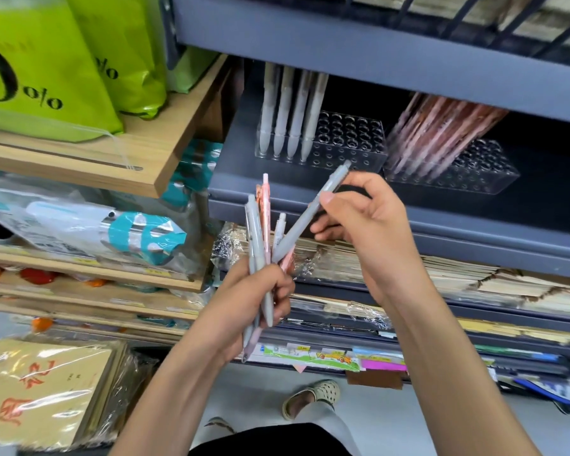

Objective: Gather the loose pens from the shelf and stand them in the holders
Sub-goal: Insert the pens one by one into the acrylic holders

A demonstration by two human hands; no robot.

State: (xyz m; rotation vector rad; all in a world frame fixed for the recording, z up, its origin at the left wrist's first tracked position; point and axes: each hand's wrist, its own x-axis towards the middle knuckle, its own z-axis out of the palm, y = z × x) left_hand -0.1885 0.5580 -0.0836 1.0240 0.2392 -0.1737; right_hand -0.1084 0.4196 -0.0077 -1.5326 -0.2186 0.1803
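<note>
Far left, upper: two green bags (46, 60) with black print stand on a wooden shelf (165, 153), close to its front edge.
Far left, lower: wrapped paper packs (46, 390) with red characters, lying flat near the floor.
Left hand: left hand (254, 297) raised in front of the shelving, fingers curled round a bundle of pens (260, 232). The bundle is roughly upright and fans out above the fist. Grey and pink barrels are visible; exact count cannot be told.
Grey pen: one grey pen (306, 218) slants from the top of the bundle up to the right. Its lower end sits among the bundled pens, and its upper end lies in front of the left holder's front wall.
Right hand: right hand (369, 222) pinches the grey pen on its upper half, thumb on the near side and the other fingers curled behind.
Shelf: dark grey shelf (474, 232) carries both holders, set back from its front edge.
Left holder: clear left holder (349, 139) with rows of round holes, toward the shelf's left end. Four pale pens (290, 110) stand in a row at its left end, tips down; the holes to their right are open.
Right holder: clear right holder (474, 169), just beside the first. Pink pens (441, 126) lean in its left part; the view is blurred and they cannot be counted.
Floor, centre: a foot in a pale sandal (313, 394), below the hands.
</note>
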